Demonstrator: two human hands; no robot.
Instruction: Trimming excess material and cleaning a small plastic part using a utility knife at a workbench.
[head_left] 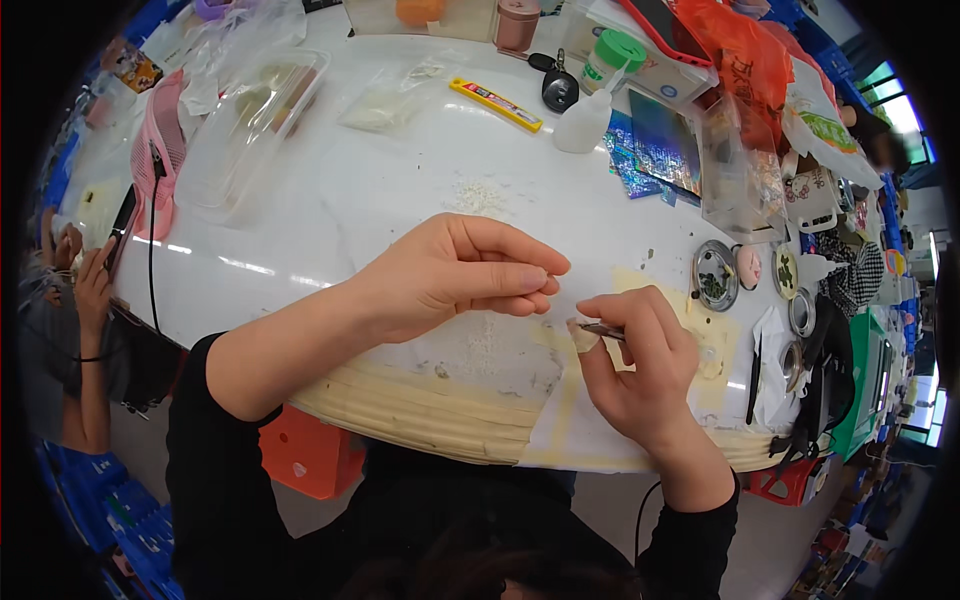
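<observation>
Over the middle of the white table (330,170), my left hand (450,275) is closed in a pinch, thumb against fingertips. Whatever lies between them is too small to make out. To its right, my right hand (645,360) grips a thin dark metal tool (603,330), its tip pointing toward the left hand. A pale wrap (582,338) covers the tip of the right thumb. Small white beads or granules (480,195) lie scattered beyond the left hand, with more white granules (484,345) just below it.
A yellow pen-like stick (495,104), car keys (560,90) and a white squeeze bottle (582,125) lie beyond my hands. Shiny holographic sheets (660,140) and a round dish of dark bits (715,275) are on the right. A clear plastic box (250,140) sits left, near another person's hand (95,285).
</observation>
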